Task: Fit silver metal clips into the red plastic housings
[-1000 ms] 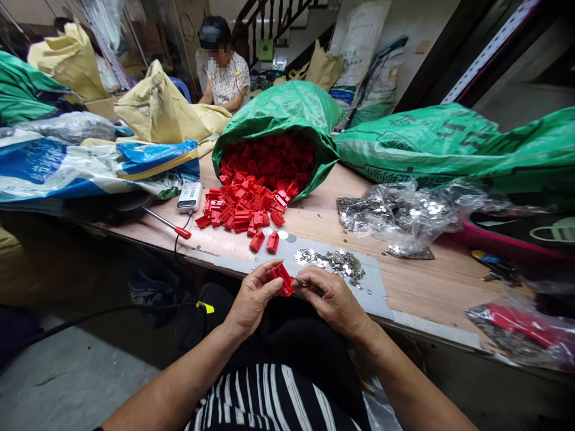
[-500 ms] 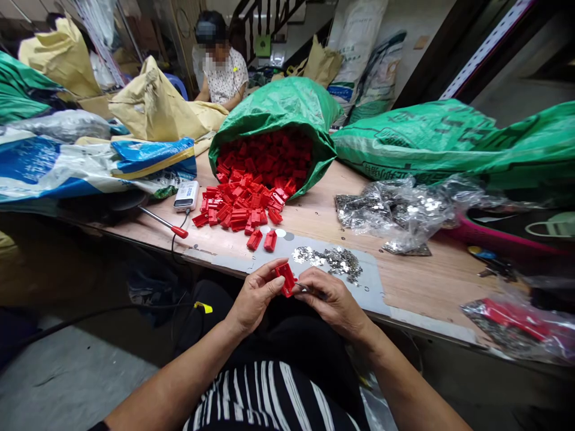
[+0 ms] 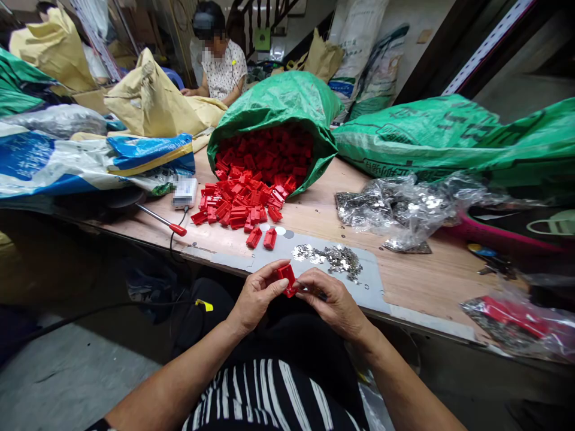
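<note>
One red plastic part (image 3: pixel 286 279) was held up between the person's hands, just in front of the desk edge and above the lap. The left hand (image 3: pixel 257 297) gripped it with thumb and fingers. The right hand (image 3: pixel 333 303) sat close beside it, almost meeting the left, its fingers pinching a thin silver item (image 3: pixel 311 291) against the part; that item was too small to identify.

Just ahead of the hands, a gray sheet (image 3: pixel 371 293) lay on the wooden desk (image 3: pixel 431 281), carrying a scattered pile of small silver metal pieces (image 3: pixel 341 261). Two more red parts (image 3: pixel 254 237) lay at the sheet's far edge, beside a large heap of the same parts (image 3: pixel 238 206). That heap spilled from the mouth of a green woven sack (image 3: pixel 278 102), lying on its side and packed with more of them.

To the right, a clear plastic bag of silver pieces (image 3: pixel 395 206) rested on the desk, and a second bag holding red and silver pieces (image 3: pixel 507 316) lay near the corner. To the left were a red-handled screwdriver (image 3: pixel 157 216) and a small white device (image 3: pixel 185 193), blurred. Beyond the tan sacks (image 3: pixel 150 102), a co-worker (image 3: pixel 220 69) sat working at the far end.
</note>
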Tool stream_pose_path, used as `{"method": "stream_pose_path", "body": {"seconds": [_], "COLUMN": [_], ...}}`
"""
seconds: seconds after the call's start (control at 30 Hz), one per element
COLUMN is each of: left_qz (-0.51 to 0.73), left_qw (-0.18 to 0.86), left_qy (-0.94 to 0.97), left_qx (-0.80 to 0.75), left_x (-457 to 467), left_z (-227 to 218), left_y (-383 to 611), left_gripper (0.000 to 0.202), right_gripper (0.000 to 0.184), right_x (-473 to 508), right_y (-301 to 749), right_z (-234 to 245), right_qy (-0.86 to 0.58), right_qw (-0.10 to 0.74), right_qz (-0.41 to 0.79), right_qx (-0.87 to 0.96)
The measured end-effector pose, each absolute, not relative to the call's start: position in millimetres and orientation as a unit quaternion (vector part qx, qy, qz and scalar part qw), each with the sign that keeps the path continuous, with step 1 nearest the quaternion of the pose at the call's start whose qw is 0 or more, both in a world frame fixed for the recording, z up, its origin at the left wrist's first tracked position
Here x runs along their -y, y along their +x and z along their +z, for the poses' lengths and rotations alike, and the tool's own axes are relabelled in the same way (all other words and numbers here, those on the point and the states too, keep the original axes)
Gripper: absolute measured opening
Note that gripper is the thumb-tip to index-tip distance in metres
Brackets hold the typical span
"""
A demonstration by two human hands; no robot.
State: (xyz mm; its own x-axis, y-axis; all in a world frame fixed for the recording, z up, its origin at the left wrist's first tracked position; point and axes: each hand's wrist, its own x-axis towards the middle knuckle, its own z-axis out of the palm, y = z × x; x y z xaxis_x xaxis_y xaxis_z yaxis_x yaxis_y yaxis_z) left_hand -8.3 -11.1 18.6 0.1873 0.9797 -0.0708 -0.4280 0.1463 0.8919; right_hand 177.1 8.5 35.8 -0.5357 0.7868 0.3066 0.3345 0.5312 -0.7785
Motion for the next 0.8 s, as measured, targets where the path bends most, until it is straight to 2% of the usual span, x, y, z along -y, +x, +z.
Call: {"method": "stream_pose_path", "body": {"seconds": [0.1, 0.2, 0.5, 0.8], "left_qz": [0.519, 0.511, 0.511, 0.488], "left_qw": [0.657, 0.655, 0.682, 0.681], "left_qy": [0.399, 0.403, 0.345, 0.335], "left_qx": [-0.374, -0.384, -0.394, -0.431], "left_x": [10.3, 9.2, 8.0, 4.9], "left_z": [21.0, 23.5, 24.1, 25.6], "left_y": [-8.0, -7.3, -6.8, -9.7], "left_gripper": [0.04, 0.04, 0.042, 0.046], "right_gripper": [0.016, 0.015, 0.014, 0.021], "right_x": [-7.5, -8.3, -11.6, -11.1], "right_y": [176.5, 177.9, 177.8, 173.7], "right_z": [35.6, 32.3, 27.3, 35.8], "right_qy": [-0.318, -0.312, -0.289, -0.287], "right_qw": [0.306, 0.296, 0.31, 0.202], "right_qz": [0.278, 0.233, 0.22, 0.131], "right_qx": [0.853, 0.872, 0.879, 0.927]}}
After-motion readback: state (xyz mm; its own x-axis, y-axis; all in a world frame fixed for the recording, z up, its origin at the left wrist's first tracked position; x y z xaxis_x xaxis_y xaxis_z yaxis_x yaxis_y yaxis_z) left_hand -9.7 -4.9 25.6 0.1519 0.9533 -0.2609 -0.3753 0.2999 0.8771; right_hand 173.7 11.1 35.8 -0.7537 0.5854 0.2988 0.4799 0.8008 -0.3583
